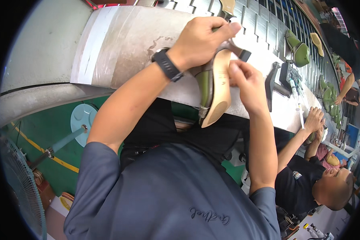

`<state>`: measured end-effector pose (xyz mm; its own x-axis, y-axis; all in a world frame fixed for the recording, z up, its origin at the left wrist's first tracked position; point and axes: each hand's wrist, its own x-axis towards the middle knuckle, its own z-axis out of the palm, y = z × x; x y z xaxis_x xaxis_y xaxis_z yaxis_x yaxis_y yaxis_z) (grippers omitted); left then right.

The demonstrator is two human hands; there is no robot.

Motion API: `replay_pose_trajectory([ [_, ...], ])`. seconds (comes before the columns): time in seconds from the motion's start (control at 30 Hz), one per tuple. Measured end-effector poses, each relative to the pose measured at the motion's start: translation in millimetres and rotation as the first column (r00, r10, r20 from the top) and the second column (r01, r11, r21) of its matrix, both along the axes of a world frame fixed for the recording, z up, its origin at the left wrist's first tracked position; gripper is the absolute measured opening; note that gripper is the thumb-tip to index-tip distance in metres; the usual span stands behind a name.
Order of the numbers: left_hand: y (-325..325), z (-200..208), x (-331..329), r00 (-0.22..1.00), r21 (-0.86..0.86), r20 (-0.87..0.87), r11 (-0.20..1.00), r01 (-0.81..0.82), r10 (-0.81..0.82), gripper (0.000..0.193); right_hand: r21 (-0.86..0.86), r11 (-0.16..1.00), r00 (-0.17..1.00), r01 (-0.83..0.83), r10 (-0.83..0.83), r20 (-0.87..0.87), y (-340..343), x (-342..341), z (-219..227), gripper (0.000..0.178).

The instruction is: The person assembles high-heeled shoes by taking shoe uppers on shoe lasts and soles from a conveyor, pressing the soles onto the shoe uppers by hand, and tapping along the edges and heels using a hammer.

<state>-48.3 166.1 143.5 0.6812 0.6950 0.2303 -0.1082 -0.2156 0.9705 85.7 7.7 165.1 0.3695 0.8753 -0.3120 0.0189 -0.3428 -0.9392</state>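
Observation:
A green high-heeled shoe [205,90] is held sole up over the edge of the work table, its toe pointing toward me. Its tan sole [220,90] faces up, and a dark heel [239,51] sticks out to the right at the far end. My left hand [202,40], with a black watch on the wrist, is closed around the heel end, some of its fingers hidden behind the shoe. Beside the sole's right edge, my right hand [248,82] is curled, thumb and forefinger close together. Whether it pinches something small, I cannot make out.
The pale table [128,48] borders a metal slat conveyor [264,24]. On the conveyor lie another shoe [228,6], a green shoe [299,50] and a tan sole piece [317,43]. A dark strip [272,86] rests right of my hand. A co-worker [308,180] sits at right; a fan [22,188] stands left.

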Motion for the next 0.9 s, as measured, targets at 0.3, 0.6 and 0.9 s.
replay_pose_trajectory([
  [0.3, -43.6, -9.5, -91.0, 0.956, -0.021, 0.137, 0.966, -0.259, 0.259, 0.056, 0.091, 0.956, 0.542, -0.278, 0.078, 0.837, -20.2, -14.6, 33.2, 0.07],
  [0.6, -63.0, 12.3, -101.7, 0.969, 0.548, -0.234, 0.834, 0.058, 0.086, 0.065, 0.078, 0.906, 0.445, -0.416, 0.128, 0.886, -20.8, -9.2, 19.0, 0.066],
  [0.9, -71.1, 3.1, -97.6, 0.98, 0.595, -0.172, 0.803, 0.024, 0.098, 0.057, 0.092, 0.916, 0.477, -0.392, 0.117, 0.871, -18.4, -13.0, 10.3, 0.056],
])
